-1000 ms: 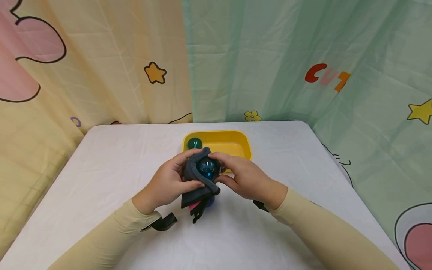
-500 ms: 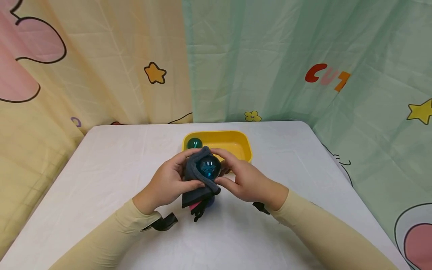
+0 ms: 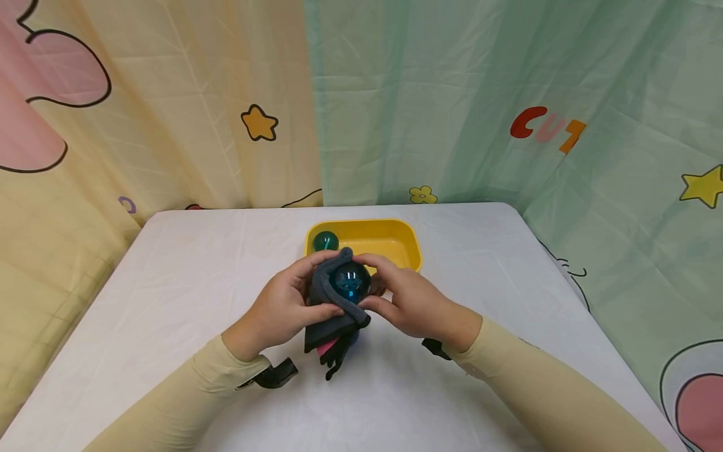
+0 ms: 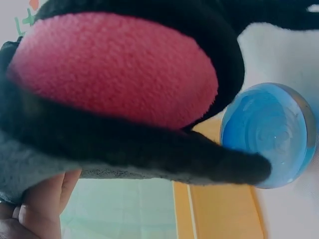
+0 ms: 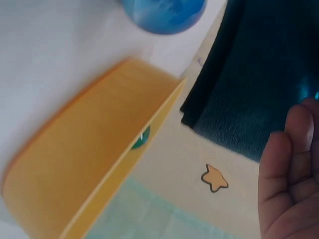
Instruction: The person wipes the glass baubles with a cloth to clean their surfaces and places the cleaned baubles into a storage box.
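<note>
My left hand [image 3: 279,301] grips a dark grey fleece item [image 3: 327,328], thumb in front and fingers behind. The fleece has black edging, dangling black strips [image 3: 333,359] and a pink fuzzy patch [image 4: 114,69]; its exact kind is unclear. It wraps the left side of a glossy dark blue ball [image 3: 351,281]. My right hand [image 3: 415,301] holds that ball from the right, between thumb and fingers. Both are raised over the table in front of the tray. Below the fleece, a lighter blue round object [image 4: 271,134] rests on the table, mostly hidden in the head view.
A yellow tray [image 3: 403,245] stands behind the hands, with a green ball [image 3: 326,241] in its left corner. A white cloth covers the table [image 3: 226,251]. Printed curtains [image 3: 452,94] hang around its back and sides.
My right fingers have shifted slightly on the blue ball, and the fleece's black strips have swung a little. Otherwise both hands keep their place.
</note>
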A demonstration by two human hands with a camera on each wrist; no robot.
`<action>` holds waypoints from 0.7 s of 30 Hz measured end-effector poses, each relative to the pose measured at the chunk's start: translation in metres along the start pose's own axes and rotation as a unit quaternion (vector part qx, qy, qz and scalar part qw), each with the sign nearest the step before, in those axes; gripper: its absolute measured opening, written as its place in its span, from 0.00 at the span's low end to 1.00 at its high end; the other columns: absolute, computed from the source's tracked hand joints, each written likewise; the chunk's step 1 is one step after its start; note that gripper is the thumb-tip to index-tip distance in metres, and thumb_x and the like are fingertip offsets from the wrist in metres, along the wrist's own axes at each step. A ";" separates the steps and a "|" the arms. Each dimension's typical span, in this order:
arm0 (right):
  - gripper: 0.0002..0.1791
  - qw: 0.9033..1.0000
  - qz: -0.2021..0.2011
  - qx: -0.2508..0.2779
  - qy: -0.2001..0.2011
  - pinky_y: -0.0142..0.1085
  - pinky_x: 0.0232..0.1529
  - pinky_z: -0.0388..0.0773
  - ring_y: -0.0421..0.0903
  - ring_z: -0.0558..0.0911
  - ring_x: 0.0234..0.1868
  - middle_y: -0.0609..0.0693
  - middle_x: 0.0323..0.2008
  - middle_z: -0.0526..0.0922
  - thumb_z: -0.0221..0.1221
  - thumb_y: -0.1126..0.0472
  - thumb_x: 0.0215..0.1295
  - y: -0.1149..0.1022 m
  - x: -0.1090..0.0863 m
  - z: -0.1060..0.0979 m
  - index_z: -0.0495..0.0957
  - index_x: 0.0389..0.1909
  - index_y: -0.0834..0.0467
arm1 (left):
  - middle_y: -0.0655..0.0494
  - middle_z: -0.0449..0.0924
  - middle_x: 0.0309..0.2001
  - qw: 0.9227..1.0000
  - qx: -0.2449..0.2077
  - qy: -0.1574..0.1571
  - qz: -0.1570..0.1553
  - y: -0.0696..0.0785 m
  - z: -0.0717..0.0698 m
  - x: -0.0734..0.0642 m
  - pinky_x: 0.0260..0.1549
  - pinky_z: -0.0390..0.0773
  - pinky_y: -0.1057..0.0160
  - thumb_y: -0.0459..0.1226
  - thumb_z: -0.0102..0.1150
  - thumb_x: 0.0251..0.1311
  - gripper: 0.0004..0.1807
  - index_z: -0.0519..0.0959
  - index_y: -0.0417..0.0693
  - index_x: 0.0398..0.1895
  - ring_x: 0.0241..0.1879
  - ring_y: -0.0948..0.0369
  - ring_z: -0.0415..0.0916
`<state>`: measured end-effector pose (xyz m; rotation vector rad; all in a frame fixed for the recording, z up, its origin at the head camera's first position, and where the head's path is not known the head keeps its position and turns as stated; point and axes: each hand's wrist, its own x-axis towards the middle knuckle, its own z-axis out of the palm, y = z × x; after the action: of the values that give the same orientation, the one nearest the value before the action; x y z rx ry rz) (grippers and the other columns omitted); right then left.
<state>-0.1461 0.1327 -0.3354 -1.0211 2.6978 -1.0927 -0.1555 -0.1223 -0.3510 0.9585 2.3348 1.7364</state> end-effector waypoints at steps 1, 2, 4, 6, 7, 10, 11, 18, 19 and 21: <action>0.37 1.000 0.004 0.019 -0.004 0.32 0.42 0.86 0.41 0.85 0.39 0.49 0.44 0.91 0.64 0.58 0.75 0.000 0.000 0.000 0.58 0.77 0.57 | 0.43 0.79 0.65 1.000 0.000 0.000 0.001 0.000 0.000 0.000 0.50 0.87 0.66 0.27 0.77 0.57 0.43 0.68 0.49 0.76 0.48 0.54 0.84; 0.34 0.999 0.007 0.039 -0.007 0.32 0.42 0.85 0.40 0.85 0.38 0.49 0.42 0.91 0.63 0.58 0.76 0.001 0.000 0.001 0.59 0.76 0.59 | 0.42 0.79 0.65 1.000 0.000 0.001 0.001 0.000 0.001 0.000 0.50 0.87 0.66 0.27 0.77 0.57 0.43 0.68 0.49 0.76 0.48 0.54 0.84; 0.30 0.998 0.011 0.063 -0.005 0.32 0.42 0.85 0.41 0.83 0.38 0.50 0.41 0.91 0.60 0.57 0.78 0.002 0.000 0.001 0.61 0.74 0.62 | 0.42 0.79 0.65 1.000 0.001 0.001 0.000 0.000 0.001 0.000 0.49 0.87 0.66 0.27 0.77 0.56 0.43 0.69 0.49 0.76 0.47 0.54 0.84; 0.28 0.998 0.006 0.067 0.003 0.33 0.47 0.86 0.40 0.84 0.41 0.50 0.46 0.90 0.59 0.57 0.79 0.002 0.000 0.002 0.64 0.73 0.62 | 0.42 0.79 0.64 1.000 0.003 0.001 0.000 -0.001 0.001 0.000 0.48 0.87 0.66 0.27 0.77 0.57 0.43 0.69 0.48 0.75 0.47 0.54 0.84; 0.30 0.998 -0.002 0.058 0.009 0.34 0.48 0.86 0.41 0.84 0.42 0.51 0.48 0.89 0.59 0.57 0.79 0.003 0.000 0.003 0.63 0.74 0.62 | 0.42 0.79 0.64 1.000 0.005 0.002 0.001 -0.001 0.001 0.000 0.48 0.87 0.66 0.27 0.77 0.56 0.43 0.69 0.48 0.75 0.47 0.54 0.84; 0.38 0.999 -0.028 0.023 0.020 0.36 0.52 0.86 0.42 0.85 0.47 0.51 0.55 0.86 0.63 0.58 0.76 0.003 -0.001 0.003 0.57 0.79 0.59 | 0.43 0.80 0.63 1.000 0.012 0.007 0.004 -0.001 0.000 0.001 0.48 0.88 0.66 0.28 0.77 0.56 0.43 0.69 0.49 0.75 0.47 0.55 0.84; 0.40 0.999 -0.037 0.010 0.019 0.37 0.54 0.86 0.43 0.86 0.49 0.52 0.58 0.85 0.64 0.59 0.75 0.002 -0.001 0.003 0.55 0.80 0.58 | 0.43 0.81 0.63 1.000 0.013 0.009 0.005 -0.001 0.000 0.001 0.48 0.88 0.65 0.28 0.77 0.56 0.44 0.69 0.49 0.75 0.47 0.55 0.84; 0.38 0.994 -0.059 -0.091 0.017 0.42 0.57 0.87 0.47 0.89 0.52 0.55 0.63 0.83 0.67 0.62 0.72 0.002 -0.001 0.000 0.60 0.78 0.57 | 0.42 0.79 0.65 1.000 0.003 0.005 0.003 -0.001 -0.001 0.000 0.49 0.87 0.65 0.27 0.77 0.56 0.44 0.68 0.49 0.76 0.48 0.54 0.84; 0.38 0.995 -0.053 -0.089 0.015 0.40 0.54 0.87 0.46 0.89 0.50 0.54 0.60 0.85 0.67 0.61 0.72 0.003 0.000 0.000 0.59 0.78 0.56 | 0.42 0.79 0.65 1.000 0.000 0.004 0.004 -0.001 -0.001 0.000 0.49 0.87 0.65 0.27 0.77 0.56 0.44 0.68 0.48 0.76 0.48 0.54 0.84; 0.38 0.998 -0.035 -0.057 0.009 0.37 0.47 0.88 0.44 0.88 0.44 0.52 0.53 0.88 0.66 0.59 0.73 0.003 -0.001 0.000 0.59 0.77 0.57 | 0.42 0.78 0.66 1.000 -0.006 0.003 0.007 -0.001 0.000 0.000 0.50 0.87 0.65 0.26 0.76 0.56 0.43 0.68 0.48 0.76 0.49 0.54 0.84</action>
<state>-0.1472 0.1343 -0.3377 -1.1352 2.7859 -0.9728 -0.1554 -0.1223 -0.3518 0.9708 2.3227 1.7585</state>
